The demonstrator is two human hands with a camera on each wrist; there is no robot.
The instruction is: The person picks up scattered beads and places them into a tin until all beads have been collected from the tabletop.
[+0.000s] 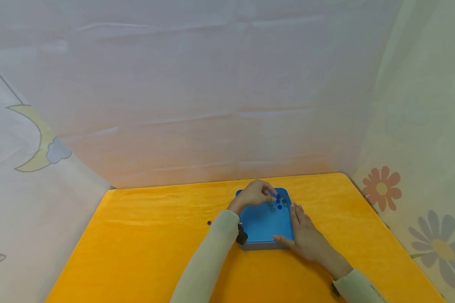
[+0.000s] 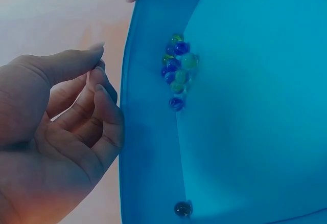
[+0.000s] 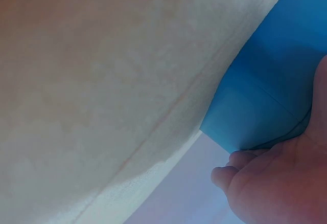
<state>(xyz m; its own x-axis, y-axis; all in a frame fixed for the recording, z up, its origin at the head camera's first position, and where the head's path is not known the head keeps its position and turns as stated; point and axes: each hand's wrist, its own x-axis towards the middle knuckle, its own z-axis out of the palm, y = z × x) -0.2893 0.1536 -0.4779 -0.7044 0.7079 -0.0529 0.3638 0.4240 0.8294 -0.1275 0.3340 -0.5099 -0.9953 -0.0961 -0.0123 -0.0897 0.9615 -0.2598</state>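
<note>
A blue square box point(image 1: 265, 223) stands on the table. Glass marbles point(image 1: 279, 206), blue and green, lie clustered toward its back right corner. Above that corner hovers my left hand point(image 1: 255, 193), fingers curled. In the left wrist view the left hand point(image 2: 66, 116) brings its thumb tip against the index fingertip, and no marble shows between them; a dark marble point(image 2: 183, 209) lies inside, apart from the cluster point(image 2: 176, 73). My right hand point(image 1: 309, 237) rests along the right side with straight fingers, its thumb over the front rim. The right wrist view shows the right hand point(image 3: 281, 183) against the blue wall point(image 3: 271, 91).
One dark blue marble point(image 1: 209, 223) lies on the yellow tablecloth point(image 1: 155, 235), left of the box near the left sleeve point(image 1: 208, 256). Pale printed cloth walls point(image 1: 212, 105) rise behind the table and at both sides.
</note>
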